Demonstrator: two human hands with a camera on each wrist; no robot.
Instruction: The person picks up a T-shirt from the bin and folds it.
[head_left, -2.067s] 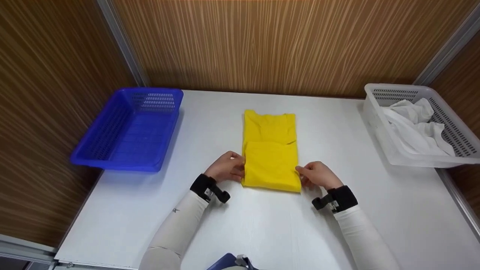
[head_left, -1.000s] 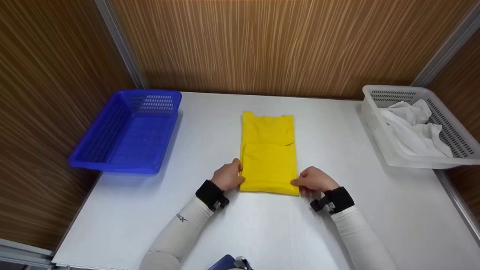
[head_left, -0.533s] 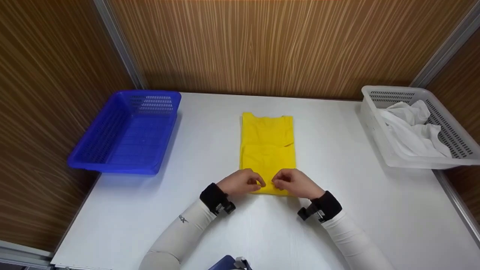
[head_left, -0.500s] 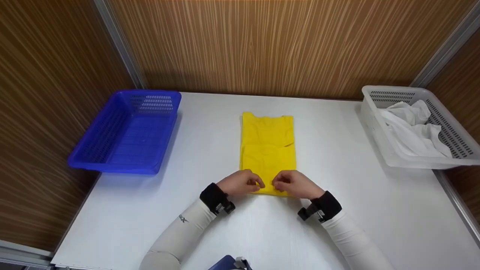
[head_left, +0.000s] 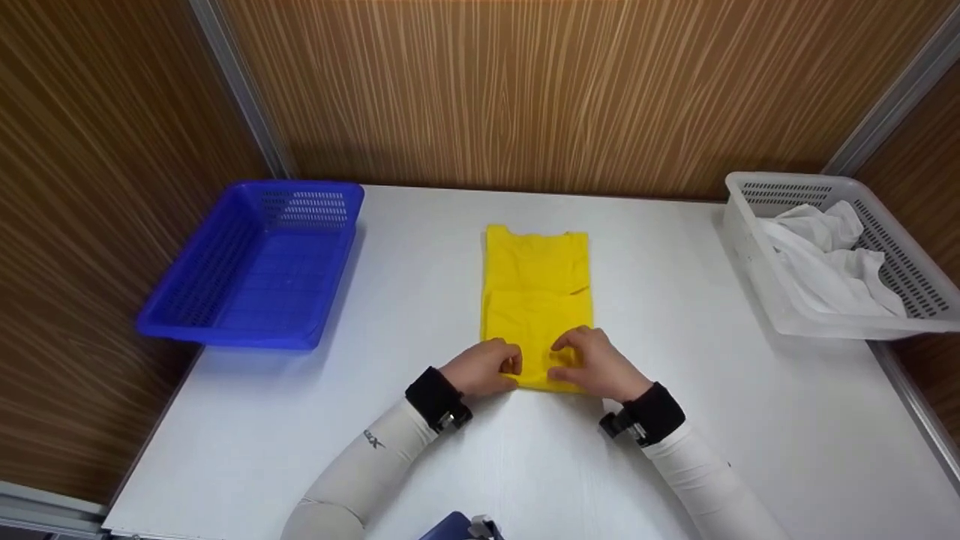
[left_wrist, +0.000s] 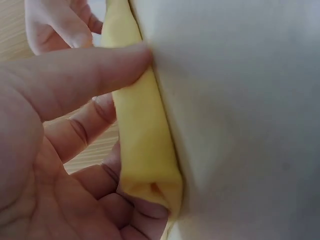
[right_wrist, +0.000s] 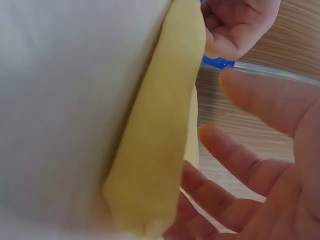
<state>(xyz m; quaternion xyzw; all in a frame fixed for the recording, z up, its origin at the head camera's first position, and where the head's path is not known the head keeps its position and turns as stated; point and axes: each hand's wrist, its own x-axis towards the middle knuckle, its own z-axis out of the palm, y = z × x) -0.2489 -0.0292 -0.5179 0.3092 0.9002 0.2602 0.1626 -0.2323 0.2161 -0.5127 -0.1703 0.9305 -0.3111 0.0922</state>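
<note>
A folded yellow shirt (head_left: 537,262) lies flat on the white table, its neckline end away from me. My left hand (head_left: 482,367) is at the near folded edge, left of the middle. In the left wrist view, the thumb (left_wrist: 100,75) lies across that edge and the curled fingers are on the other side, pinching the fold. My right hand (head_left: 604,366) hovers over the near right part of the shirt. Its fingers are spread, with a gap between thumb and forefinger. The right wrist view shows its fingertips (right_wrist: 212,135) beside the cloth, gripping nothing.
A blue basket (head_left: 322,334) with nothing in it stands on the left of the white table (head_left: 420,255). On the right is a white basket (head_left: 757,277) holding white cloth (head_left: 832,262). Wood-grain panels (head_left: 480,90) wall the back and sides.
Both hands have moved from the shirt's sides inward to its near edge. The left fingers have since closed on the fold, while the right hand has spread its fingers. The shirt lies nearly unchanged.
</note>
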